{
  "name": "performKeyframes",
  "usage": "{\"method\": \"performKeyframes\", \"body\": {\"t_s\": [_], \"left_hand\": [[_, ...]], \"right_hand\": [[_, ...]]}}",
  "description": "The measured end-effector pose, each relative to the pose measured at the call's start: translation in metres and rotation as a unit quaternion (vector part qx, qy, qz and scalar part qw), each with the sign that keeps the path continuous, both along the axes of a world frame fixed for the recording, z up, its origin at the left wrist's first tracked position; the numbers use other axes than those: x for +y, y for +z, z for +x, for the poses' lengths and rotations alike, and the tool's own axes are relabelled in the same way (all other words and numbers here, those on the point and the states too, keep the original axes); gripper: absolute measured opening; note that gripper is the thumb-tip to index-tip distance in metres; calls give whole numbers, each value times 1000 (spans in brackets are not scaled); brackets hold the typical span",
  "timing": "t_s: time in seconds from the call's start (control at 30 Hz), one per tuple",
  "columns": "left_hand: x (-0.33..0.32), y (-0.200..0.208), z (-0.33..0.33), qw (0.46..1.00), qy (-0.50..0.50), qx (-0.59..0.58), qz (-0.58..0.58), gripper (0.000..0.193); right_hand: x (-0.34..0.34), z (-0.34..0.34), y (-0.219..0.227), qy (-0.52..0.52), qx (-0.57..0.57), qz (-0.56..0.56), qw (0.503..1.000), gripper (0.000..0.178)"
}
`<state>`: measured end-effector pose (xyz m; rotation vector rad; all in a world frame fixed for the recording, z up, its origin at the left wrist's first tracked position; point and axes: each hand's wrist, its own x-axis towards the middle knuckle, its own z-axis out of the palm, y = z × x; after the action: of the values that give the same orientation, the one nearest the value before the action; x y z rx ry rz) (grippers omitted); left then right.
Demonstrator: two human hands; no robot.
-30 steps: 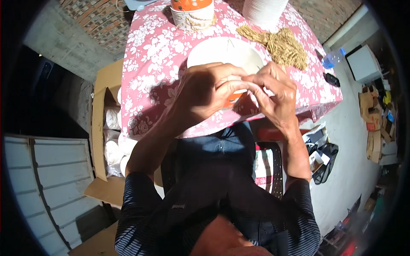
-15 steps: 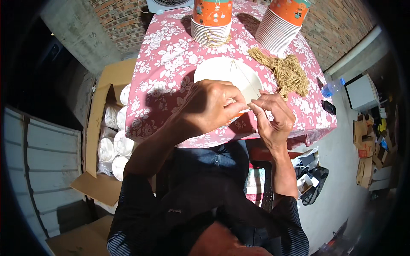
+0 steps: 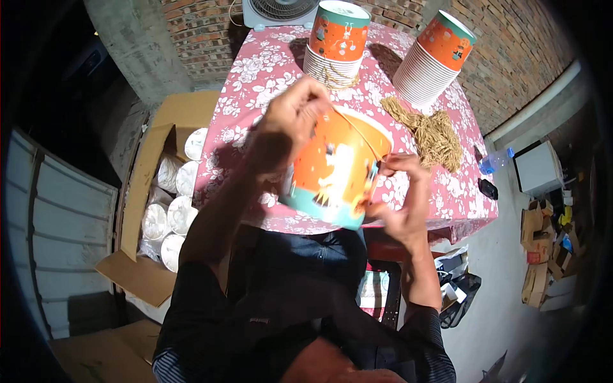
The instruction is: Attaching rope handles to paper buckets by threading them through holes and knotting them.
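The left hand (image 3: 295,113) grips the bucket (image 3: 333,167) by its rim, tilting it over the table (image 3: 255,83) edge. The right hand (image 3: 397,191) pinches a string (image 3: 359,133) at the rim's other side, apparently for fixing a handle. Beyond the bucket lie twine (image 3: 429,131) and two bucket stacks (image 3: 335,39).

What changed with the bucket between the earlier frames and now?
The bucket was lifted off the table and tipped, so its orange side now faces the camera. The left hand rose to its rim; the right hand moved to its lower side. The string stays at the rim; stacks and twine are unmoved.
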<state>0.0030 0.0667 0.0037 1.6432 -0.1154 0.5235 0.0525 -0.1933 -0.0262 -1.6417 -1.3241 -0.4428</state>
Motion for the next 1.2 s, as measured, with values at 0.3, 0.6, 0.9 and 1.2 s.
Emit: {"method": "performKeyframes", "body": {"t_s": [0.3, 0.6, 0.9, 1.2], "left_hand": [[81, 25, 81, 990, 21, -92, 102, 16], [90, 103, 148, 782, 218, -453, 368, 30], [97, 71, 264, 778, 215, -171, 565, 39], [97, 49, 286, 816, 173, -35, 551, 52]], "right_hand": [[57, 35, 51, -87, -138, -59, 985, 50], [151, 231, 134, -99, 280, 160, 941, 60], [163, 316, 96, -89, 406, -7, 909, 71], [44, 346, 153, -444, -487, -5, 752, 30]]}}
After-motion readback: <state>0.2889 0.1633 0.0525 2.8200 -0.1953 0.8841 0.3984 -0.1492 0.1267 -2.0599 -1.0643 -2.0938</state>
